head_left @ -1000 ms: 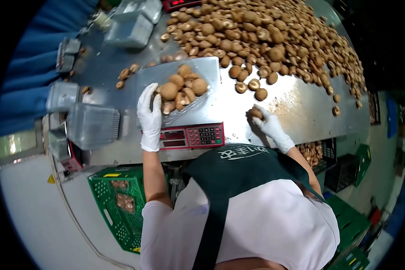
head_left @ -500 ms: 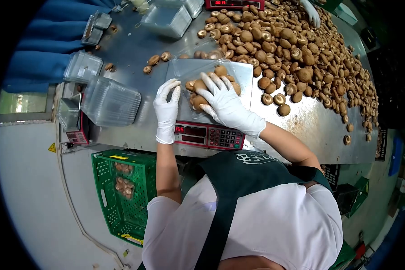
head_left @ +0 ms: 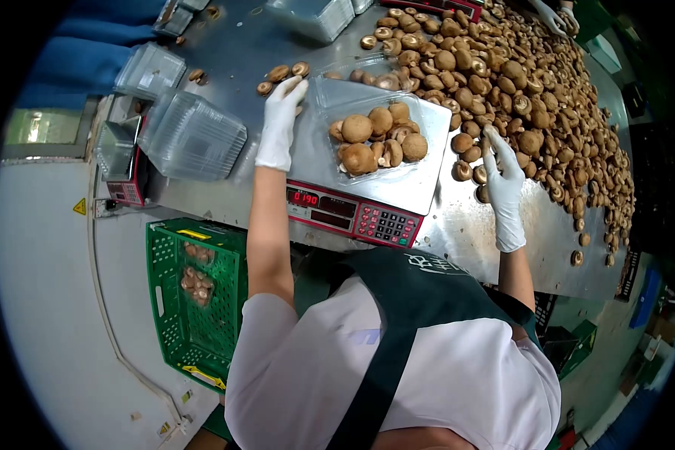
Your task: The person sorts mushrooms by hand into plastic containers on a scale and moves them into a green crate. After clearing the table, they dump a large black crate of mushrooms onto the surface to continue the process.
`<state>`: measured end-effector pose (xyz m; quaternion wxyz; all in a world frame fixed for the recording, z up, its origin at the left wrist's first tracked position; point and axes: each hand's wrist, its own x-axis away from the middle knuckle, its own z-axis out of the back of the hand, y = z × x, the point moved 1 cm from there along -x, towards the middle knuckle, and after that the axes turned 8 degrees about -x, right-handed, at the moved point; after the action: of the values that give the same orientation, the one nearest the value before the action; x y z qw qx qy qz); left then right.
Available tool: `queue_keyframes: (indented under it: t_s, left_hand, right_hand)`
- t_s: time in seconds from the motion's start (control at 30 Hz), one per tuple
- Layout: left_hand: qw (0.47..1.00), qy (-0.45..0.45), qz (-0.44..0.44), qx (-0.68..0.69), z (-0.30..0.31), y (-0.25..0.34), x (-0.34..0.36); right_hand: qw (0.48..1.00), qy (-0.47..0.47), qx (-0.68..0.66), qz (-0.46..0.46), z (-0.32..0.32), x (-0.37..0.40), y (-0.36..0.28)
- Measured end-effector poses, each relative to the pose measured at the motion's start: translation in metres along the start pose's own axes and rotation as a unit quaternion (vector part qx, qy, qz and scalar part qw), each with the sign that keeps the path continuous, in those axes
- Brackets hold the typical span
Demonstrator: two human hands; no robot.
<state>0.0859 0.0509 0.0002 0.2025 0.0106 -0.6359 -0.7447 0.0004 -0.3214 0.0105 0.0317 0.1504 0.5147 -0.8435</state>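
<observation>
A clear plastic punnet full of brown shiitake mushrooms sits on the steel pan of a red digital scale, its hinged lid lying open behind. The red display seems to read 0190. At the pan's left edge, my gloved left hand reaches forward with fingers stretched, close to a few loose mushrooms. A small brown bit shows beside its palm. On the right, my gloved right hand has thumb and fingers apart at the near edge of the mushroom pile; nothing visible is in it.
Stacked empty punnets stand left of the scale, with more at the back. Below the table edge, a green crate holds packed punnets. Another person's gloved hand is at the pile's far side. A second scale stands behind.
Both hands have left the punnet, which is now uncovered: the left moved forward, the right moved right to the pile. The display rose from a number ending in 155. The view shifted slightly.
</observation>
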Motion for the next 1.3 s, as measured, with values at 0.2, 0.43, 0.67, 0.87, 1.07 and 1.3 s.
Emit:
queue_keyframes:
  t_s: [0.2, 0.43, 0.67, 0.87, 1.07, 1.3]
  left_hand:
    - [0.989, -0.033, -0.047, 0.136, -0.017, 0.008, -0.004]
    - [0.979, -0.019, -0.202, 0.034, 0.007, 0.013, 0.075]
    - [0.986, 0.091, -0.137, 0.042, 0.013, -0.014, 0.108]
    - [0.987, 0.118, -0.107, 0.033, 0.022, -0.012, 0.103]
    - [0.988, 0.081, -0.127, 0.027, 0.019, -0.015, 0.094]
    - [0.990, 0.077, -0.116, 0.028, 0.025, -0.016, 0.093]
  right_hand:
    - [0.998, -0.018, -0.021, -0.053, 0.009, 0.007, 0.002]
    - [0.977, -0.099, -0.137, -0.128, -0.009, -0.001, -0.015]
    - [0.978, -0.154, -0.109, -0.092, -0.035, -0.012, -0.003]
    - [0.986, -0.153, -0.048, 0.038, -0.052, -0.012, -0.032]
    - [0.952, -0.183, 0.168, 0.181, -0.107, 0.000, -0.092]
    - [0.951, -0.170, 0.154, 0.206, -0.134, 0.001, -0.090]
